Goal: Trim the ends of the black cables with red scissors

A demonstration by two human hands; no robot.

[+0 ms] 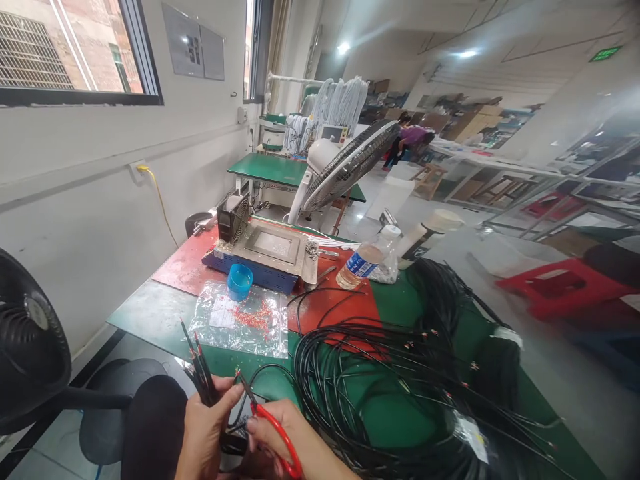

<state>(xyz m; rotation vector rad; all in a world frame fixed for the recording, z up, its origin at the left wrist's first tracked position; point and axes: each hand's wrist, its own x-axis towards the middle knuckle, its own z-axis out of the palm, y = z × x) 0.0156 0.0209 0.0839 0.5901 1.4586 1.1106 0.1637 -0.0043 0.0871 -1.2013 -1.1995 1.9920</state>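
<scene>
My left hand is closed round a bunch of black cables, whose stripped ends with red and green wires point up. Between its thumb and finger one cable end sticks out toward the scissor blades. My right hand grips red-handled scissors, with the blades reaching up beside that cable end. Beyond the hands lies a clear plastic bag strewn with small red and white wire scraps. Coils of black cable spread over the table to the right, some with bared coloured ends.
A blue cup stands before a blue solder-pot-like machine. Near it are a labelled bottle and a tilted white fan. A black fan stands at left. A person in purple is far back.
</scene>
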